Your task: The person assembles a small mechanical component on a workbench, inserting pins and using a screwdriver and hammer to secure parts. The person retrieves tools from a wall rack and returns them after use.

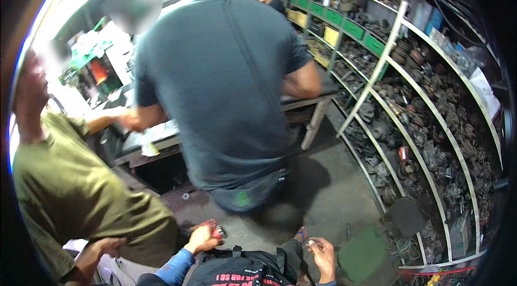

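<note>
In the head camera's view, I see the left hand (201,238) wrapped around a small red thing (219,232), out in front of the black cloth bag (245,269). The right hand (322,255) is on the bag's other side, with its fingers bent. I can't tell if its fingertips touch or pinch something tiny.

The red thing could get bumped and drop to the floor (344,173), I think, because the person in the dark shirt (226,92) is close in front with their back turned. The person in the olive shirt (91,178) is near on the left too. The right arm could knock the round green seat (363,256) beside it if it swings out.
</note>
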A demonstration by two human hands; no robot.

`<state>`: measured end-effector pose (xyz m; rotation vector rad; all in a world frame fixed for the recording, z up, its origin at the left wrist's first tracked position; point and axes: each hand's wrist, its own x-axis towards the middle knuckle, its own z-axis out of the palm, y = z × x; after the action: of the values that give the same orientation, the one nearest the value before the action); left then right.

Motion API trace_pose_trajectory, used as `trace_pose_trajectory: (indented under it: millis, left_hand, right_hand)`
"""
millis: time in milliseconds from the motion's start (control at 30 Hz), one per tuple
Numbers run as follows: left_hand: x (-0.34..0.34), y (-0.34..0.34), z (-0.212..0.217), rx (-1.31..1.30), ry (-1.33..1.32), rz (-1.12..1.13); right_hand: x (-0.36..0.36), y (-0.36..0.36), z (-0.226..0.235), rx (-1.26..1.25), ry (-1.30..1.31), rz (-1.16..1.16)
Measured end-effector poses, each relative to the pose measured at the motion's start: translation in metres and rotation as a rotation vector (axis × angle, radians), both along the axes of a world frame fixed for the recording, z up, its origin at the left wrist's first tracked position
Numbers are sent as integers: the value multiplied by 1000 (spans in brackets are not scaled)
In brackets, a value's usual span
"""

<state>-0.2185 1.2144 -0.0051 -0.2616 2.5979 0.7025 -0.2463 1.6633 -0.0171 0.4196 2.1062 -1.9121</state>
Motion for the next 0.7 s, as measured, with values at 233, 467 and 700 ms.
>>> trace_pose_trajectory:
  millis: [233, 467, 700]
  left_hand:
    - [12, 46, -99, -180, -276, 332]
    - [-6, 134, -128, 141, -679, 273]
    - [-109, 242, -142, 346, -736, 549]
  right_hand:
    - [-127, 185, 48, 102, -22, -215]
    - [-296, 254, 75, 54, 83, -79]
    - [-486, 193, 88, -34, 192, 316]
